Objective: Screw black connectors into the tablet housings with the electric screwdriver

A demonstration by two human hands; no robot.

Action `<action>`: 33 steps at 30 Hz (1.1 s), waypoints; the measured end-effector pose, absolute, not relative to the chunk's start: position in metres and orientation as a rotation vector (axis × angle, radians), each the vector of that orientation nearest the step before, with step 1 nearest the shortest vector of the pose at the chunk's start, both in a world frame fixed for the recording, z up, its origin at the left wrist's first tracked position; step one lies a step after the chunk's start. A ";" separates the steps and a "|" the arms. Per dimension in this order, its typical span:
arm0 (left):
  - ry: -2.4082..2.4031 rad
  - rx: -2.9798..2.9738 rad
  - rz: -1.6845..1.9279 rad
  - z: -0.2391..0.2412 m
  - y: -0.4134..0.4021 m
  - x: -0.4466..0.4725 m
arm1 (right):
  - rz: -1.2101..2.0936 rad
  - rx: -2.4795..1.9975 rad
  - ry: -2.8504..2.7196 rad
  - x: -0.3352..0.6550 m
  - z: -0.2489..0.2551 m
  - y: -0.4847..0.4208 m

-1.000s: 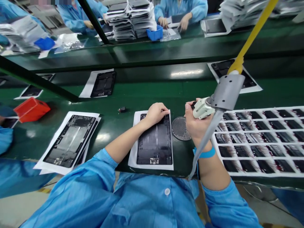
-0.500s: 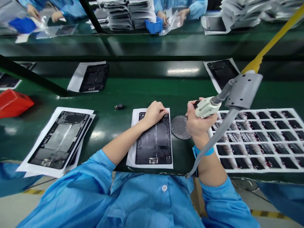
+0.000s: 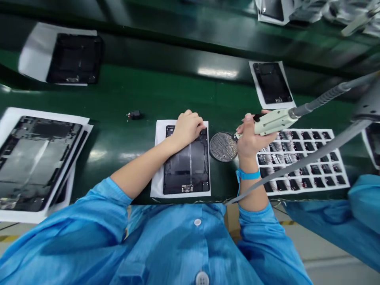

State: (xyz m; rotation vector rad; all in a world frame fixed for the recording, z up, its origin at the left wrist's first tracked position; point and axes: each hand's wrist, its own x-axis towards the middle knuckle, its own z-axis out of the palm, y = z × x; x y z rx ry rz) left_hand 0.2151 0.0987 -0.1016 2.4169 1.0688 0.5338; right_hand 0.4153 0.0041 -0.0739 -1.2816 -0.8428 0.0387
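Note:
A black tablet casing point(image 3: 185, 168) lies open side up on a white sheet point(image 3: 158, 174) in front of me. My left hand point(image 3: 188, 128) rests on its upper part, fingers bent and closed at the top edge; what lies beneath them is hidden. In my right hand point(image 3: 251, 142) is a pale electric screwdriver point(image 3: 276, 122), held nearly level with its cable running off to the right. Its tip points left at the rim of a round, dotted dish point(image 3: 223, 147) beside the casing. A blue wrist strap point(image 3: 248, 175) circles my right wrist.
A white tray point(image 3: 341, 178) of small black parts with wires lies at right. Stacked tablet casings point(image 3: 32, 162) are at left. More casings lie farther back, at left point(image 3: 75, 59) and right point(image 3: 271, 83). A small black part point(image 3: 135, 114) sits on the green bench. Another person's blue sleeve point(image 3: 363, 209) shows at right.
My view has tilted down, so the workers opposite are out of sight. The screwdriver has swung flatter, and its tip now shows at the dish. My left hand stays on the casing.

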 end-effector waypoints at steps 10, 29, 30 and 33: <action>0.974 2.287 0.624 -0.104 0.106 0.215 | -0.004 -1.275 -0.866 0.431 -0.087 0.013; 0.976 2.268 0.644 -0.107 0.107 0.215 | 0.032 -1.359 -0.911 0.429 -0.093 0.014; 0.977 2.263 0.642 -0.106 0.107 0.215 | 0.041 -1.341 -0.898 0.428 -0.092 0.013; 0.980 2.254 0.629 -0.105 0.107 0.215 | 0.063 -1.273 -0.857 0.426 -0.087 0.012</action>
